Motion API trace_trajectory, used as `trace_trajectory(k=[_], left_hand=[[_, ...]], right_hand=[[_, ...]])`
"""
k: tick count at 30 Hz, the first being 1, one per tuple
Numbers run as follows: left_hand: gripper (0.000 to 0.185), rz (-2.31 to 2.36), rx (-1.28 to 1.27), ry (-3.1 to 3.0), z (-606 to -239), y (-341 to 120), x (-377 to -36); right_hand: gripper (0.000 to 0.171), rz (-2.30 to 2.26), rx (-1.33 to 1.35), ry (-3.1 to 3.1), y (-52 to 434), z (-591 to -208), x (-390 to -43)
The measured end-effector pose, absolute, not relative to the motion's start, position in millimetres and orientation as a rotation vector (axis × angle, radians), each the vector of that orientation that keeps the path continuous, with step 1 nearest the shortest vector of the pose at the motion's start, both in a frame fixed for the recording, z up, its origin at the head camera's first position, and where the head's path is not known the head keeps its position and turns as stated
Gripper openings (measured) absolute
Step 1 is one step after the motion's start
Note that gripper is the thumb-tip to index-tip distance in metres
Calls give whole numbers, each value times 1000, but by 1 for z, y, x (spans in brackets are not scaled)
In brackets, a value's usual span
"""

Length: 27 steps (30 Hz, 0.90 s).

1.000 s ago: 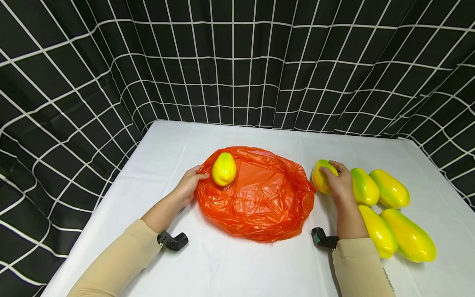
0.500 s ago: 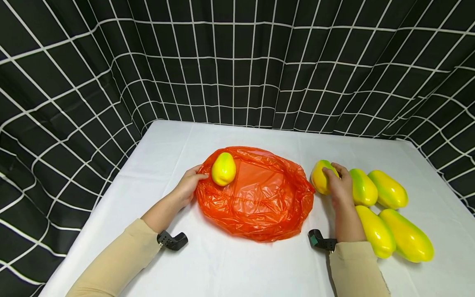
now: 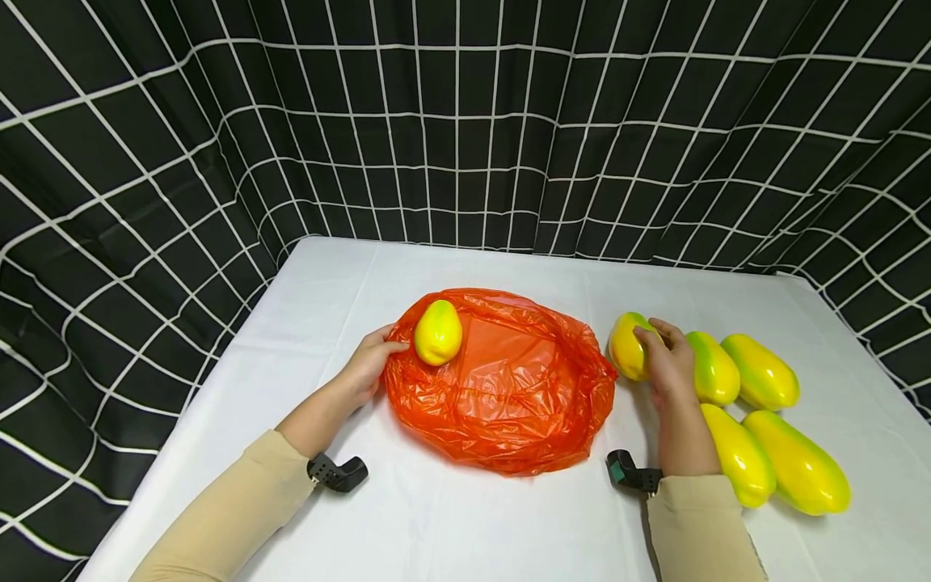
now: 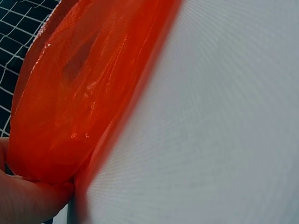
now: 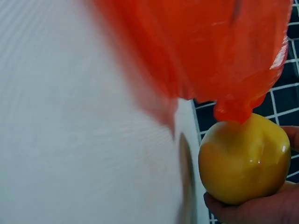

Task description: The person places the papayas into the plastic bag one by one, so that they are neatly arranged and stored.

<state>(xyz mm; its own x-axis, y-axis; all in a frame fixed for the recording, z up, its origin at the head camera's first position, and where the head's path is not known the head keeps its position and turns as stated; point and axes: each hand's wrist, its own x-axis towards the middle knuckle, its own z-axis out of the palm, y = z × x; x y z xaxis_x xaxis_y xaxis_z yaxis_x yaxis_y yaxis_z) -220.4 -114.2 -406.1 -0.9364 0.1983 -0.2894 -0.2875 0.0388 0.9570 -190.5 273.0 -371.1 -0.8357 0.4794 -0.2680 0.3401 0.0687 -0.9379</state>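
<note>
The yellow-green fruit [image 3: 629,347] in the right hand [image 3: 669,368] is sitting on the white table [image 3: 465,517], just right of the orange plastic bag [image 3: 502,380] and at the near-left end of the group of like fruits. It is glossy and smooth — yellow over most of its skin, shading to green at the far tip; from the right wrist view the fruit [image 5: 245,158] is showing as a rounded, shiny yellow end with the bag's edge [image 5: 210,51] hanging just above it. The right hand's fingers are curling over its top and right side, gripping it.

The left hand [image 3: 371,364] is resting at the left edge of the bag, its fingers pinching the crinkled plastic [image 4: 70,112] there. Just beside those fingertips a second fruit [image 3: 438,332] is lying on the bag's far-left part.

Four more fruits are lying to the right of the held one — two in a far row [image 3: 713,368] [image 3: 760,372], two nearer [image 3: 738,455] [image 3: 796,462] — close together.

A white cloth is covering the table, and a black curtain [image 3: 465,121] with a white grid is hanging round its left, far and right sides.
</note>
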Motion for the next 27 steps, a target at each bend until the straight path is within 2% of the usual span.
trace_trajectory(k=[14, 27], left_hand=[[52, 1965, -96, 1977, -405, -114, -220], [53, 1975, -112, 1979, -405, -113, -220]], right_hand=[[55, 1928, -781, -2111, 263, -342, -196], [53, 1995, -709, -2152, 231, -331, -207]])
